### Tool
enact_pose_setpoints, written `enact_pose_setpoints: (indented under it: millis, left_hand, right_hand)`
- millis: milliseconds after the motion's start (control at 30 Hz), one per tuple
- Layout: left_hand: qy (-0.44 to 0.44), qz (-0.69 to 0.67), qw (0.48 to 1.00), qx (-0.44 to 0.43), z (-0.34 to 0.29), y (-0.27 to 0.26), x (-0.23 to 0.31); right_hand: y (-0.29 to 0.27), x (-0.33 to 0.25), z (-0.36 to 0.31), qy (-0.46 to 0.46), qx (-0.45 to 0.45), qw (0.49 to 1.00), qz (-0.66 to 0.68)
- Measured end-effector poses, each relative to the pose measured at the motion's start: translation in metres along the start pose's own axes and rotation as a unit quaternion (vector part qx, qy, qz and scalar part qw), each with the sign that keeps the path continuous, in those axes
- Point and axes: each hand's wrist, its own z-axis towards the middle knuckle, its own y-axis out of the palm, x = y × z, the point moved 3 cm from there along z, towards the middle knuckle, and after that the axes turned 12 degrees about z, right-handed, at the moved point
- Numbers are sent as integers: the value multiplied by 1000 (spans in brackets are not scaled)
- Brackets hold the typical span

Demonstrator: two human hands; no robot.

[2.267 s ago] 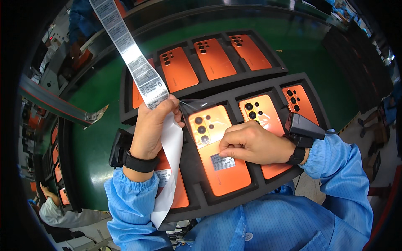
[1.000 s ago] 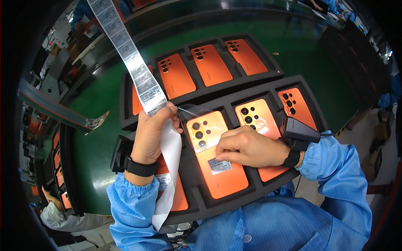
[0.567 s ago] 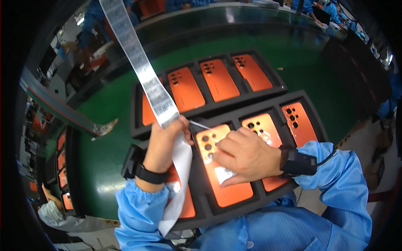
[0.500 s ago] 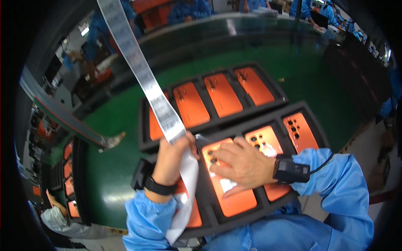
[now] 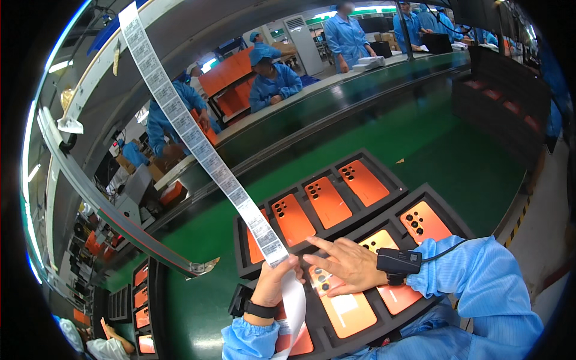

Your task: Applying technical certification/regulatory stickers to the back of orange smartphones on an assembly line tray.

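A long strip of white printed labels (image 5: 207,157) runs down from the upper left into my left hand (image 5: 271,283), whose fingers pinch it. The strip's pale tail hangs below that hand, across an orange smartphone (image 5: 303,341). My right hand (image 5: 354,264), fingers spread, is over the camera end of another orange smartphone (image 5: 355,321), which has a pale rectangle on its back. Whether the fingertips touch it I cannot tell. This phone lies back up in the near black foam tray (image 5: 451,217), among others partly hidden by my right arm. Both wrists wear black devices.
Behind is a second black foam tray (image 5: 391,180) with several orange phones (image 5: 328,201). Both trays stand on a green work surface (image 5: 432,138). A curved metal bar (image 5: 144,240) reaches in from the left. Stacked dark trays (image 5: 501,99) stand far right. Co-workers in blue (image 5: 273,87) are across the line.
The view has tilted up, so more of the room shows. My right hand has shifted toward the phone's camera end, its fingers now spread wider. My left hand still pinches the label strip.
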Motion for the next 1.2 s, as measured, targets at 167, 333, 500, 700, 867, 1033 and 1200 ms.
enact_pose_setpoints:
  millis: [167,333,500,700,867,1033,1200]
  left_hand:
    - [-27,-176,979,-104,-28,4,7]
    - [-38,-114,990,-74,-50,28,16]
    - [-25,-80,993,-78,-68,57,24]
    - [-33,-198,978,-49,-81,75,23]
    - [-25,-205,978,10,-79,78,11]
    - [-10,-202,979,9,-73,87,15]
    - [-15,-227,974,16,-71,89,13]
  right_hand:
    - [-11,-44,-8,72,-201,925,314]
    - [-37,-49,7,-31,139,969,203]
    - [-34,-59,16,-44,183,975,119]
    - [-35,-58,9,-87,177,975,104]
    - [-38,-66,5,-153,176,972,34]
    - [-45,-66,1,-191,172,965,-50]
    - [-46,-66,-3,-234,197,945,-116]
